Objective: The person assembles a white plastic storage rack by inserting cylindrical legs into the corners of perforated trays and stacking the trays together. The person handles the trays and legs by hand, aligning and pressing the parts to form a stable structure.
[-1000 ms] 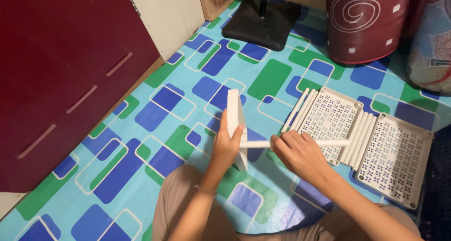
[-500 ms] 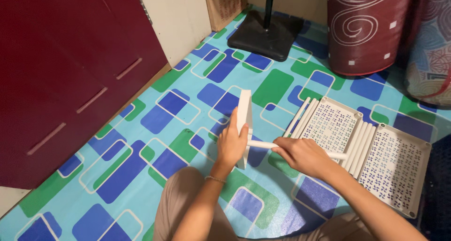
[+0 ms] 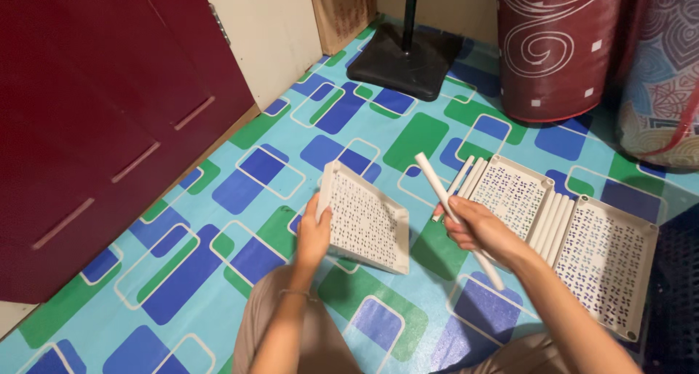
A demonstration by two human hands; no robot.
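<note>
Gripping a perforated white panel by its edge with my left hand, my right hand clasps a white tube, apart from it. Unjoined, I judge; two more panels and spare tubes lie on the floor.

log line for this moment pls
left hand: holds perforated white panel | right hand: holds white tube | floor: two panels, tubes

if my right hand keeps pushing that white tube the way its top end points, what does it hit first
Probably nothing close: the right hand holds the white tube with its top end aimed up-left over bare patterned floor. Farther along sits the black stand base, though depth is unclear.
</note>
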